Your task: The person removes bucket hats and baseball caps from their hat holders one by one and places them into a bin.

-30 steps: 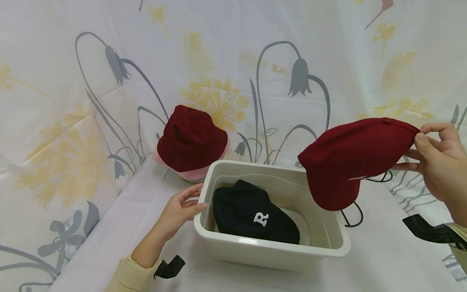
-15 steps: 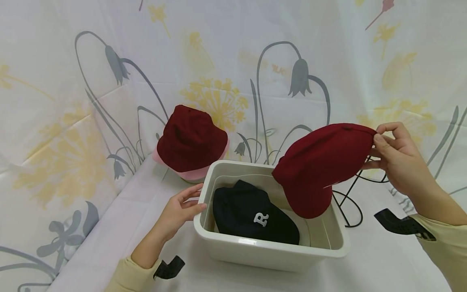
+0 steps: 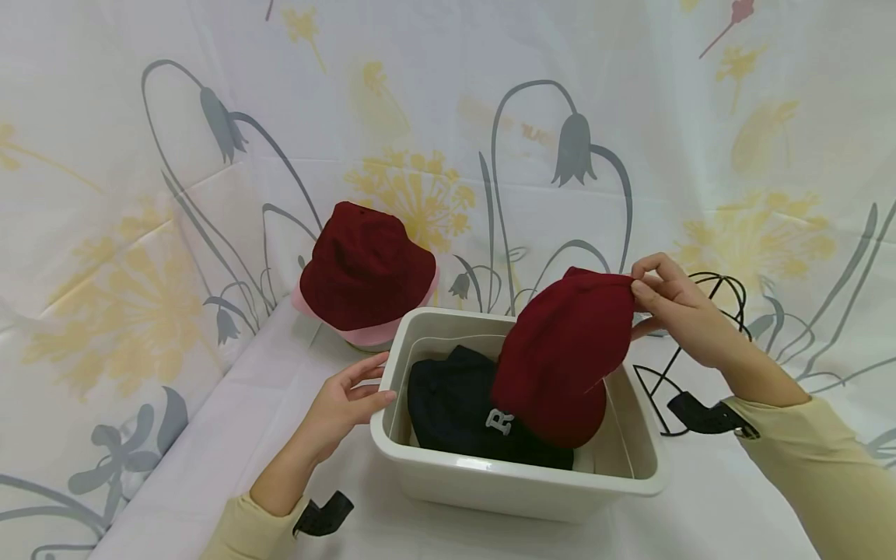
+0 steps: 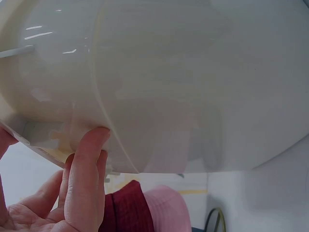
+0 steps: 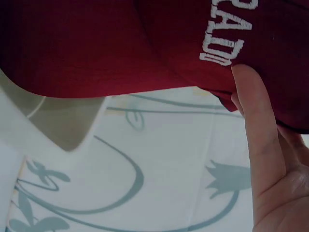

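My right hand (image 3: 689, 311) pinches the edge of a dark red baseball cap (image 3: 567, 350). The cap hangs tilted over the right half of a cream plastic bin (image 3: 518, 498), its brim pointing down. White embroidered letters (image 5: 224, 36) on the cap show beside my fingers in the right wrist view. Inside the bin lies a black baseball cap (image 3: 448, 404) with a white R, partly covered by the red one. My left hand (image 3: 343, 397) touches the bin's left side at the rim. In the left wrist view its fingertips (image 4: 99, 135) rest against the outer wall.
Behind the bin on the left, a dark red bucket hat (image 3: 367, 264) sits over a pink hat (image 3: 374, 334). To the bin's right stands a black wire stand (image 3: 658, 385), partly hidden by my right arm. A floral cloth (image 3: 448, 101) hangs behind.
My right hand has carried the red baseball cap leftward and down, from the bin's right edge to over the black cap. The left hand and the bin have stayed nearly still.
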The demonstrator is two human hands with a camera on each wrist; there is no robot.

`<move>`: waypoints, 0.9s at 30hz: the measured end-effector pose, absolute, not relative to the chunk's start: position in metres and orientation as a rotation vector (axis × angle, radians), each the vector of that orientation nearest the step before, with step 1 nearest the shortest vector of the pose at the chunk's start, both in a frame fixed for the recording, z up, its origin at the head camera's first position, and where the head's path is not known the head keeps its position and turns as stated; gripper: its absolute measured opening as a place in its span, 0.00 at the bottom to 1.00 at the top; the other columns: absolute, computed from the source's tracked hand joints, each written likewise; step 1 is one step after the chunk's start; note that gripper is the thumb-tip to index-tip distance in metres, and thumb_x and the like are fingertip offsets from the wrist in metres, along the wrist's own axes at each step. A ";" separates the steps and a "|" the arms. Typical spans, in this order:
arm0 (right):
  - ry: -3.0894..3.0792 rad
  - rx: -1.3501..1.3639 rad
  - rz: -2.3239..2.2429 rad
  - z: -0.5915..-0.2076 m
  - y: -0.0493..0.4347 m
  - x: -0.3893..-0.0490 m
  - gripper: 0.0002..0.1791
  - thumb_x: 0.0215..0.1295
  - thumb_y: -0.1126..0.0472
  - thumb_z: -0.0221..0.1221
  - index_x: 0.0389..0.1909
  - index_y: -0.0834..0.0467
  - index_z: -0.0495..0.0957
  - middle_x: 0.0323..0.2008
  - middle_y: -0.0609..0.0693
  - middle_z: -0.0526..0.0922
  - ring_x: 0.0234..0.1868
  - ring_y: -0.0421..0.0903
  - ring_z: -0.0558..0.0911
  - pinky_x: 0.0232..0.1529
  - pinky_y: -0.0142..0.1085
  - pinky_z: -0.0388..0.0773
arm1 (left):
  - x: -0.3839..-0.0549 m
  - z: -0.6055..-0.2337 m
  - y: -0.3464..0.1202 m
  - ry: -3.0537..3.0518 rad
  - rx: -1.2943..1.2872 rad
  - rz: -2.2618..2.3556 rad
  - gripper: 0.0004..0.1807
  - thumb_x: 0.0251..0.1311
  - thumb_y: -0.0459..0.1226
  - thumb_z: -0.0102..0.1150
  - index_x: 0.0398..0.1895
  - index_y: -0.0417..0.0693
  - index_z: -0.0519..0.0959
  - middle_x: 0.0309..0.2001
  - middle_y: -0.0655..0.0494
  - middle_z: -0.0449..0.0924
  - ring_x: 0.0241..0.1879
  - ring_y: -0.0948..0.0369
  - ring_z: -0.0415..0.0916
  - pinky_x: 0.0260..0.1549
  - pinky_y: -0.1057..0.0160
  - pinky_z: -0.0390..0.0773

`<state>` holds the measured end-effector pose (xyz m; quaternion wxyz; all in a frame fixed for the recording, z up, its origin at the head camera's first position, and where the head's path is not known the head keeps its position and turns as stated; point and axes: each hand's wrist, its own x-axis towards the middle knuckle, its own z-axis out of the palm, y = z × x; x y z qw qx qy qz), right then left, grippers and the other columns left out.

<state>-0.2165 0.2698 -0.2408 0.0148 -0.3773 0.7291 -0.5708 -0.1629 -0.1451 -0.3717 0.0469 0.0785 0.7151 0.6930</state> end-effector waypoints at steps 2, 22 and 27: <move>2.297 -1.155 -1.709 -0.244 0.265 -0.220 0.07 0.73 0.69 0.38 0.44 0.56 0.61 0.39 0.49 0.79 0.37 0.44 0.81 0.29 0.39 0.80 | -0.163 -0.372 -0.145 2.182 0.239 2.115 0.32 0.56 0.33 0.63 0.65 0.43 0.65 0.56 0.40 0.68 0.50 0.49 0.74 0.37 0.53 0.79; 2.290 -0.963 -1.401 -0.272 0.226 -0.238 0.06 0.74 0.63 0.42 0.45 0.62 0.59 0.45 0.62 0.75 0.39 0.51 0.80 0.32 0.49 0.80 | -0.163 -0.375 -0.146 2.176 0.257 2.119 0.32 0.56 0.34 0.62 0.65 0.43 0.64 0.56 0.39 0.68 0.50 0.49 0.74 0.37 0.53 0.79; 2.317 -0.882 -1.371 -0.273 0.217 -0.241 0.08 0.73 0.62 0.43 0.47 0.62 0.59 0.46 0.63 0.74 0.40 0.54 0.79 0.33 0.48 0.80 | -0.163 -0.375 -0.146 2.180 0.258 2.119 0.32 0.56 0.34 0.62 0.65 0.43 0.64 0.56 0.39 0.68 0.50 0.48 0.74 0.37 0.54 0.79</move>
